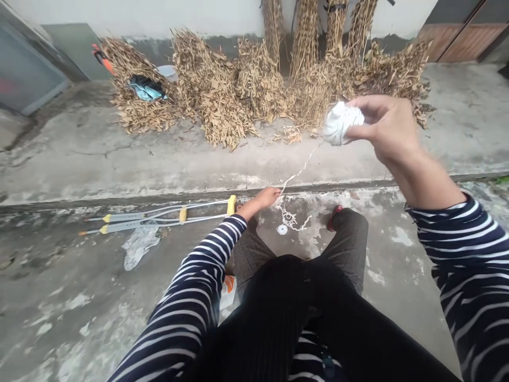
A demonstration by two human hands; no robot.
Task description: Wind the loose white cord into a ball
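Observation:
My right hand [392, 124] is raised at the right, its fingers and thumb closed around a white ball of string [338, 124]. From the ball a twisted white string [299, 172] slants down to my left hand [267, 198]. That hand is low in the middle, pinching the string between its fingers. Below it, loose loops of white string [289, 217] lie on the concrete between my feet. A small round white piece [282, 229] sits beside them; I cannot tell what it is.
A pair of crutches [170, 215] lies to the left, with a clear plastic bag [139, 244] against them. Dried plant bundles [222, 90] line the wall behind a low concrete step [178, 175]. A white and orange packet [228, 292] is near my left leg.

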